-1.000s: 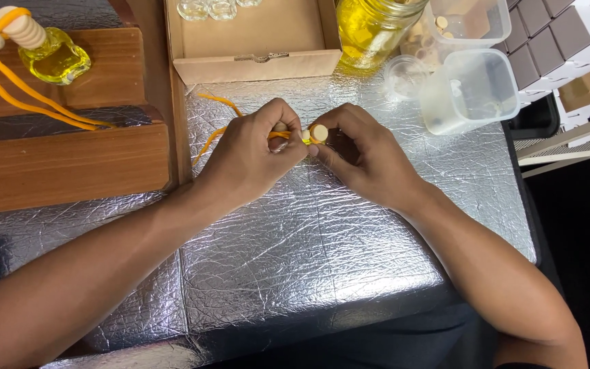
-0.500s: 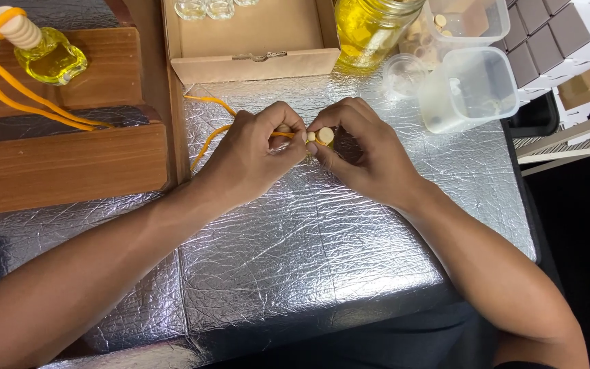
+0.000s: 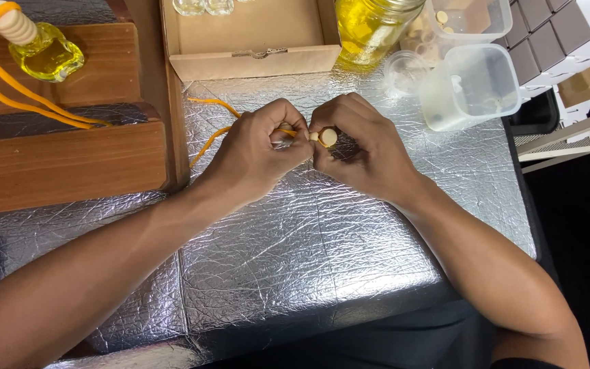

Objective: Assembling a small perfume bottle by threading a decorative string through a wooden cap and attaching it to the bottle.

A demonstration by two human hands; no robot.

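A desk point(image 3: 322, 260) wrapped in crinkled silver foil fills the head view, with dark floor past its right edge.

Near the middle of the desk, toward the far edge, the two hands meet. The left hand point(image 3: 257, 154) is curled nearly closed, its thumb and forefinger pinching an orange cord point(image 3: 209, 133) that trails away to the left in two strands across the foil. The right hand point(image 3: 363, 147) is likewise curled, fingertips closed on a small pale wooden bead point(image 3: 328, 137) held just at the cord's end, between the two hands. Whether the cord has entered the bead cannot be told.

Along the far edge sits an open cardboard box point(image 3: 254, 41), and to its right a glass jar of yellow liquid point(image 3: 370, 27). Clear plastic tubs point(image 3: 472, 85) stand at the far right corner. At the left edge, a wooden stand point(image 3: 56, 164) carries a small bottle of yellow liquid point(image 3: 49, 55) with a ribbed wooden cap and its own orange cord looped beside it.
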